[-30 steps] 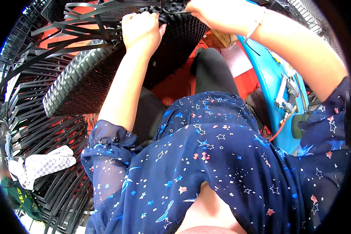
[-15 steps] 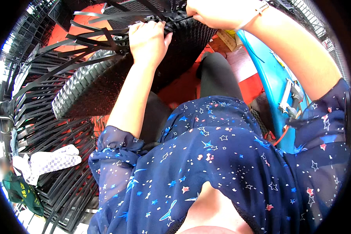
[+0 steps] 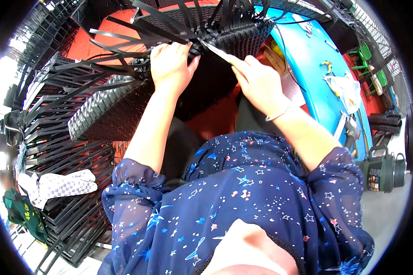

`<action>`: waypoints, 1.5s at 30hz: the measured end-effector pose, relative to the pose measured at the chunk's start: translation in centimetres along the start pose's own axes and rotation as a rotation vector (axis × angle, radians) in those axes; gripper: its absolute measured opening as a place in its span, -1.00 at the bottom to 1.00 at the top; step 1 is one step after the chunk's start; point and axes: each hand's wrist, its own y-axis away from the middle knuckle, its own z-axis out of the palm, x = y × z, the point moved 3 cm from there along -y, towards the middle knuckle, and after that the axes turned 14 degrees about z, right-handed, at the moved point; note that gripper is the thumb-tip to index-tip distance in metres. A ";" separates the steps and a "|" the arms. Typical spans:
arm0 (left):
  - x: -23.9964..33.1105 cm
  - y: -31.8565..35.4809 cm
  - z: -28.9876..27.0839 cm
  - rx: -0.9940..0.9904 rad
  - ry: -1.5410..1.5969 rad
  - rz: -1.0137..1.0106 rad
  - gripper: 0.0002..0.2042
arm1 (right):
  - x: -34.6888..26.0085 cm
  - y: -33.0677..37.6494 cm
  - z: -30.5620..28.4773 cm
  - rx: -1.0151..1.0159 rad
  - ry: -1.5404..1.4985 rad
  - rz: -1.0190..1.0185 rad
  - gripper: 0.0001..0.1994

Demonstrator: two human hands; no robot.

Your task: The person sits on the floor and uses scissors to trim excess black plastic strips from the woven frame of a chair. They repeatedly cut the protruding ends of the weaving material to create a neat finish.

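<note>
The right hand (image 3: pixel 259 82), near the upper centre of the frame, is closed on a slim pointed metal tool (image 3: pixel 214 50), whose tip points to the upper left and meets the edge of a black woven piece (image 3: pixel 117 105). The left hand (image 3: pixel 172 66), just left of the tip, lies against that same edge with its fingers bent together and its thumb set apart; I cannot tell whether it pinches a strip. The woven piece slants from the left of the frame to the upper centre, and loose black strips (image 3: pixel 114 35) fan out from its edge toward the top and upper left. Dark-clad legs show below it, over a red floor covering. At the upper right, a blue table (image 3: pixel 303 68) bears yellow-handled pliers (image 3: pixel 326 67) and a clear plastic bag (image 3: pixel 346 94). Beyond it are green stools (image 3: pixel 365 51), with a dark canister (image 3: pixel 381 170) lower down at the right. Black slats (image 3: pixel 59 153) crowd the left side, where a checked cloth (image 3: pixel 69 184) lies above a person in dark green (image 3: pixel 25 213).
</note>
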 end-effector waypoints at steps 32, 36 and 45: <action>-0.5 2.2 -2.4 -0.189 0.115 -0.050 -0.58 | -3.0 0.7 -2.5 -0.347 -0.300 0.238 -0.68; -0.2 2.2 -2.5 -0.208 0.120 -0.066 -0.58 | -2.8 -0.3 -3.0 -0.320 -0.235 0.131 -0.70; 0.4 1.7 -2.4 -0.178 0.092 -0.061 -0.59 | -3.7 -1.1 -3.4 -0.365 -0.192 0.135 -0.69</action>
